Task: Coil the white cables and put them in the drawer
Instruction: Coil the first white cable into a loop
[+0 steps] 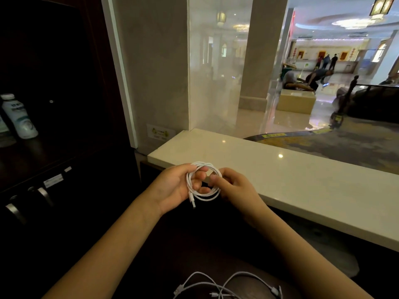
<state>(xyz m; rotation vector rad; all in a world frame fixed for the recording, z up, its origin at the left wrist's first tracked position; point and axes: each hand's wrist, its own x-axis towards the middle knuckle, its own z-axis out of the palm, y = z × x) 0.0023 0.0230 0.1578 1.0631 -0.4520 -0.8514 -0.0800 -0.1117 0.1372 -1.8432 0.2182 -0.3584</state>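
Observation:
A white cable is wound into a round coil held between both hands, just in front of the pale stone counter's near edge. My left hand grips the coil's left side, fingers through the loop, and a plug end hangs down from it. My right hand pinches the coil's right side. More loose white cables lie tangled on a dark surface at the bottom of the view. At the left, the dark cabinet's drawer fronts with metal handles look closed.
The pale stone counter runs from centre to right, with a glass partition behind it and a lobby with people beyond. A white bottle stands on the dark cabinet shelf at far left.

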